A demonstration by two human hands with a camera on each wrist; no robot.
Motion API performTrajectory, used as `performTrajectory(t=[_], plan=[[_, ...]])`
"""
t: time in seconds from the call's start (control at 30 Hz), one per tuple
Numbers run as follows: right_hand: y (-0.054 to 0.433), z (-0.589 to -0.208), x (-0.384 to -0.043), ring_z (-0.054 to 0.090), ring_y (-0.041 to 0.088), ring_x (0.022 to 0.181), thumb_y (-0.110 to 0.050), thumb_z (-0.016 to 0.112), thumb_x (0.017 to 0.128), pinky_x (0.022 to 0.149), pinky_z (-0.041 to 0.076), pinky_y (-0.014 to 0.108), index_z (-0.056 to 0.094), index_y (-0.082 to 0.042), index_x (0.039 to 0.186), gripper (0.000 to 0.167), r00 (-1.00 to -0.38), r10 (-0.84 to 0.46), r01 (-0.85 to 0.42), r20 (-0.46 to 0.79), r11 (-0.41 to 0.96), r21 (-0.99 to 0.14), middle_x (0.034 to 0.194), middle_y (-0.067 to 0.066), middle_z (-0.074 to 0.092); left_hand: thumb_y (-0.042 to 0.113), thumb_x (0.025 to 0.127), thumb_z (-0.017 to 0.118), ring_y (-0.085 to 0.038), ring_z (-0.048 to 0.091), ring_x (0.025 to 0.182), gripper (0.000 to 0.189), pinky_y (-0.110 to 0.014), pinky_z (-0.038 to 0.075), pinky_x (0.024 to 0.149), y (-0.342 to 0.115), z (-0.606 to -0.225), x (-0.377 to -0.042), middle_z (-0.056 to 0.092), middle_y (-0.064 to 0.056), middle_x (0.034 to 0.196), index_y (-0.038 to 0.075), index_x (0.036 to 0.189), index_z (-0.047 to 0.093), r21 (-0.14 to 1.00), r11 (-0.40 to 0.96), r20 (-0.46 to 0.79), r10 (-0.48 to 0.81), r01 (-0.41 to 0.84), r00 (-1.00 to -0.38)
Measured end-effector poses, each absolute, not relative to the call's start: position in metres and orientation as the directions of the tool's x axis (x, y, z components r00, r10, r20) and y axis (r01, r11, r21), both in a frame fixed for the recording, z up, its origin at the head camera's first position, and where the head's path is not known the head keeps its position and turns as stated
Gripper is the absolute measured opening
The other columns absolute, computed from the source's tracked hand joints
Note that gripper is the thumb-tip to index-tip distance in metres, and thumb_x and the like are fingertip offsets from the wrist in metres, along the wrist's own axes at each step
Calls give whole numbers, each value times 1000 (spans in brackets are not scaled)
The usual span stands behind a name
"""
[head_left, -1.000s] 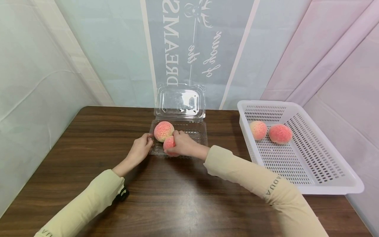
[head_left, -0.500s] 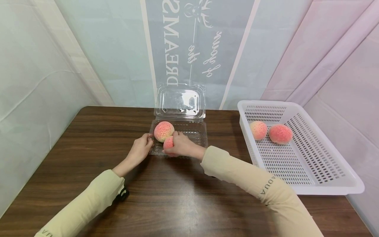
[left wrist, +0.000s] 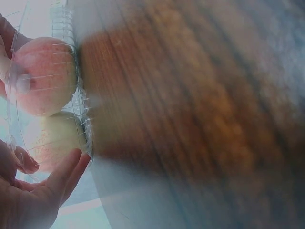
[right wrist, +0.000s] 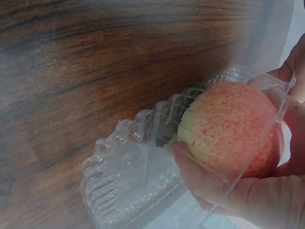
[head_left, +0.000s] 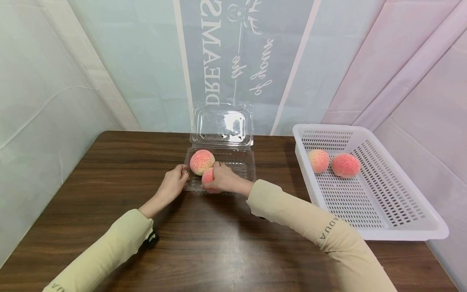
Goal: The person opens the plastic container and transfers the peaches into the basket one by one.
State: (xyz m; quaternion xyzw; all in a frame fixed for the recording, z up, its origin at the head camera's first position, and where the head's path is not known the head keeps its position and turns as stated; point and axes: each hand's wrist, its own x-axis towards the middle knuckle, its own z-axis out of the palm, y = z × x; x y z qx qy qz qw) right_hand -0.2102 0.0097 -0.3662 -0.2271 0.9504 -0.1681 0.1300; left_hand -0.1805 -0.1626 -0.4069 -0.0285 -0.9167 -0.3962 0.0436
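A clear plastic clamshell box (head_left: 238, 164) stands at the table's back edge with its lid (head_left: 222, 125) raised. My right hand (head_left: 227, 178) grips a pink peach (right wrist: 228, 126) inside the front of the box, fingers and thumb around its sides. Just behind it, touching it in the head view, another peach (head_left: 202, 162) sits in the box's left part. My left hand (head_left: 174, 181) holds the box's left side; in the left wrist view its fingers (left wrist: 66, 174) lie along the clear wall, beside the yellowish peach (left wrist: 57, 138).
A white perforated plastic basket (head_left: 405, 233) stands on the right of the brown wooden table (head_left: 204, 247). Two more peaches, one pale pink (head_left: 318, 161) and one redder (head_left: 345, 165), lie at its far end. A printed curtain (head_left: 240, 61) hangs behind the table.
My right hand and forearm have shifted slightly left, with the hand still on the front peach. My left hand keeps its place at the box's side.
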Motion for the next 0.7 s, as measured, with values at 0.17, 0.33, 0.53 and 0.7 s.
performTrajectory(t=[0.17,0.33,0.53,0.7], plan=[[13,-364,-211,53,26,91,-39,72,71,77,47,35,43,5,116,69,-864,-464,-362,-193,841,-402,98,15,52,5,90,38,-19,55,69,30,-27,41,54,-163,-406,-180,60,-15,83,-12,112,51,719,688,111,20,94,-994],[17,-362,-213,52,26,92,-40,74,69,77,47,35,42,3,117,72,-861,-471,-369,-195,840,-398,100,16,52,6,89,38,-19,55,69,31,-27,41,55,-163,-406,-180,59,-14,82,-12,112,51,717,690,119,20,99,-993],[22,-359,-213,51,25,90,-38,76,69,75,47,34,44,0,114,67,-859,-480,-378,-180,831,-408,99,14,50,6,89,38,-20,55,69,31,-27,42,56,-163,-406,-179,59,-14,83,-11,112,52,712,695,129,19,105,-992],[25,-359,-215,52,27,92,-35,75,69,77,47,36,44,1,116,67,-854,-494,-398,-166,824,-404,102,15,50,6,90,37,-20,56,70,32,-27,42,56,-163,-405,-179,60,-15,85,-12,113,50,718,689,116,23,100,-993]])
